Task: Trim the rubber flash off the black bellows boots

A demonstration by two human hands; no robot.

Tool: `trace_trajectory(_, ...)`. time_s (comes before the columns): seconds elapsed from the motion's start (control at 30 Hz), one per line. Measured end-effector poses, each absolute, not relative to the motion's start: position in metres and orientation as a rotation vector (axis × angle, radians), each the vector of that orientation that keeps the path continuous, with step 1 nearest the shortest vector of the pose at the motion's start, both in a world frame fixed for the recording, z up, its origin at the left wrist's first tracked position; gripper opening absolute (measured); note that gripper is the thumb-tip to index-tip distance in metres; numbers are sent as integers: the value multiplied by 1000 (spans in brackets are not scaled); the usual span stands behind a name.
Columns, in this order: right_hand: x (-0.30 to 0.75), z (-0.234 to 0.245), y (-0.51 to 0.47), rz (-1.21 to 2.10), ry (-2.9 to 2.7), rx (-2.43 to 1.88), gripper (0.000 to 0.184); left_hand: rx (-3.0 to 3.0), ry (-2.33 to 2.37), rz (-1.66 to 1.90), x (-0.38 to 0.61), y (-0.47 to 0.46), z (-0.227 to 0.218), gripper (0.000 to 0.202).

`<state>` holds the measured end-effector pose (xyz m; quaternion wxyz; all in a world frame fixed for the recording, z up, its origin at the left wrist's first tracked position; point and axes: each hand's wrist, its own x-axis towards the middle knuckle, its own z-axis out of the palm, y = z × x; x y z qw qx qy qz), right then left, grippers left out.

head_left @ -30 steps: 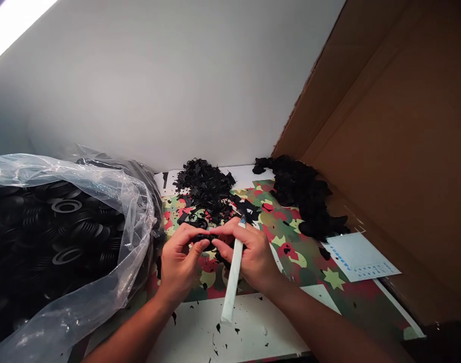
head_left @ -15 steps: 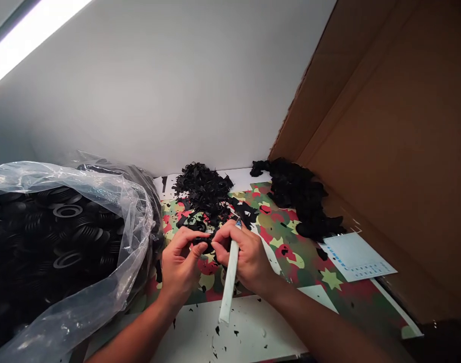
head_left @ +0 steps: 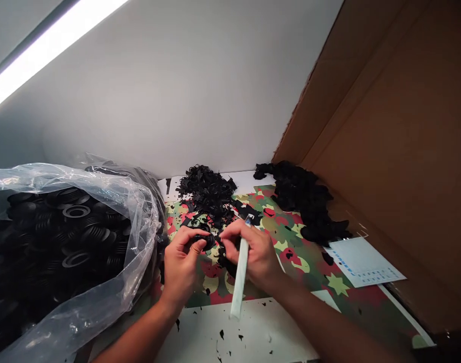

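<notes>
Two bare hands, mid-surface. Left hand point(head_left: 180, 261): grip closed, thumb and index pinching a small black ring-shaped part point(head_left: 210, 243) by its left edge. Right hand point(head_left: 256, 257): grip curled round a long white stick-like tool point(head_left: 239, 282) with a bluish end; fingertips nearly together just beside the ring, can't tell if they pinch a scrap. Beyond: heap of curly black shavings point(head_left: 207, 189) on the camouflage-patterned surface point(head_left: 313, 258). Left: clear plastic bag point(head_left: 138, 252) of black ribbed round parts point(head_left: 90, 233). Right: larger black clump point(head_left: 308, 204), white blue-printed card point(head_left: 366, 261), brown cardboard panel point(head_left: 397, 151).
</notes>
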<state>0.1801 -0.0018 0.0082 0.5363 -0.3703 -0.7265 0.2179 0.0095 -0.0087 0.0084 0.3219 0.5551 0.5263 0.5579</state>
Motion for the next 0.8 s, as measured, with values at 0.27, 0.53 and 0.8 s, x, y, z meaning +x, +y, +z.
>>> trace_trajectory(0.27,185,5,4,255,-1920,-832,15,1620,1387,1434,11,-12,7,13)
trace_trajectory(0.53,182,4,1,59,-2029,-875,20,1798,1377,1390,11,-11,6,17)
trace_trajectory(0.8,204,-3,25,83,-1813,-1152,18,1817,1293,1335,11,-13,10,20)
